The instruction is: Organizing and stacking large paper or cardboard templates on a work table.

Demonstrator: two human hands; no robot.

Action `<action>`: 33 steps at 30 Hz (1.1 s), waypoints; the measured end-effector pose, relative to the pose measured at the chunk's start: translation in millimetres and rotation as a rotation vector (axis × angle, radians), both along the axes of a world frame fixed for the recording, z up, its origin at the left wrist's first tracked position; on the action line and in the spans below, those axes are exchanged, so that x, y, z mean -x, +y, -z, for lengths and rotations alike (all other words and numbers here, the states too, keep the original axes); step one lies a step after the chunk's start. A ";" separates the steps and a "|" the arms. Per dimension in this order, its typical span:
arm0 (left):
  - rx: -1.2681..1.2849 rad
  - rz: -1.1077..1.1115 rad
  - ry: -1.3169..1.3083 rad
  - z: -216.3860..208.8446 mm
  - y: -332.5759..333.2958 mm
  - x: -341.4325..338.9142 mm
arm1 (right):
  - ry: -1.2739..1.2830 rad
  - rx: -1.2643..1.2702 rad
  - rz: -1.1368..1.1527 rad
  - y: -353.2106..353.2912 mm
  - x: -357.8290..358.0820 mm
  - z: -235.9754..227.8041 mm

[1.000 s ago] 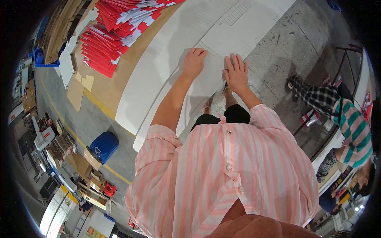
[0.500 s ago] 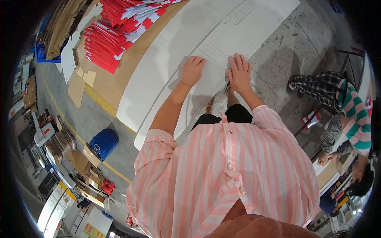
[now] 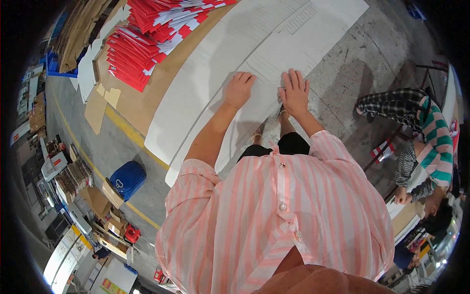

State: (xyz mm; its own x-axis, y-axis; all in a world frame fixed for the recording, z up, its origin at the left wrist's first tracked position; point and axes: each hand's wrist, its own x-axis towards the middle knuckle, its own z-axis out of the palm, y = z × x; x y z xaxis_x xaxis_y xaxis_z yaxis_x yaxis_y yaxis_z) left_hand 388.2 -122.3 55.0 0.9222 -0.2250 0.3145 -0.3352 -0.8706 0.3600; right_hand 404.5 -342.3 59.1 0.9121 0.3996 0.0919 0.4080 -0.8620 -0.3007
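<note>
A grey concrete floor (image 3: 377, 54) carried large white cardboard sheets (image 3: 205, 93) laid flat over a brown sheet (image 3: 139, 105), with stacked red-and-white flat cartons (image 3: 147, 44) on the brown sheet.
</note>
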 end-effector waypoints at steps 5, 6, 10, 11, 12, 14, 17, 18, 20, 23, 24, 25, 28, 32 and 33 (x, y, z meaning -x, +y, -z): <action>-0.011 0.005 0.013 -3.0 -7.0 -11.8 | -0.026 -0.019 0.021 -5.7 -9.9 -8.1; -0.020 -0.002 -0.001 -5.1 -8.7 -16.9 | -0.053 -0.016 0.044 -5.9 -12.7 -9.1; -0.080 -0.004 0.107 -10.7 -1.9 -18.6 | 0.002 -0.020 0.007 1.8 -12.6 1.0; -0.089 -0.014 0.144 -13.4 -2.0 -16.8 | -0.011 -0.031 -0.005 2.6 -12.2 -1.2; -0.100 -0.031 0.179 -17.2 -2.9 -16.4 | -0.027 -0.044 -0.024 1.3 -14.8 -5.6; -0.086 -0.027 0.185 -18.9 -3.4 -15.0 | 0.009 -0.053 -0.053 -2.6 -18.8 -14.1; -0.065 -0.033 0.247 -21.9 -9.2 -16.6 | 0.107 -0.039 -0.131 -11.3 -27.3 -26.0; -0.070 -0.029 0.234 -20.7 -11.3 -17.2 | 0.158 -0.015 -0.170 -15.7 -30.4 -29.2; -0.075 -0.056 0.249 -18.7 -14.5 -23.0 | 0.166 -0.028 -0.199 -20.6 -37.3 -26.4; -0.112 -0.163 0.319 -20.1 -11.1 -21.0 | 0.237 -0.082 -0.261 -25.2 -50.1 -34.7; -0.121 -0.150 0.315 -23.2 -7.6 -19.8 | 0.290 -0.137 -0.321 -25.3 -54.7 -39.1; -0.106 -0.175 0.329 -24.6 -6.9 -22.4 | 0.286 -0.143 -0.302 -32.0 -59.4 -33.6; -0.136 -0.208 0.477 -34.2 -9.0 -46.9 | 0.206 -0.422 -0.316 -59.7 -73.8 -20.8; -0.100 -0.302 0.577 -55.9 -22.5 -102.0 | 0.314 -0.508 -0.156 -116.7 -93.8 -11.3; -0.101 -0.303 0.567 -55.8 -25.5 -118.8 | 0.335 -0.495 -0.086 -128.6 -98.8 -7.2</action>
State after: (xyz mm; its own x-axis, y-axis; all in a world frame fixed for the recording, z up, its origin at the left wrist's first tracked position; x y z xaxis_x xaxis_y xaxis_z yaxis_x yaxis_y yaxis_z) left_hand 507.0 -147.8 110.8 0.9661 0.0677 -0.2490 0.1481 -0.9358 0.3200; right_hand 503.4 -470.9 66.3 0.8900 0.4560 -0.0010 0.2834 -0.5549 -0.7821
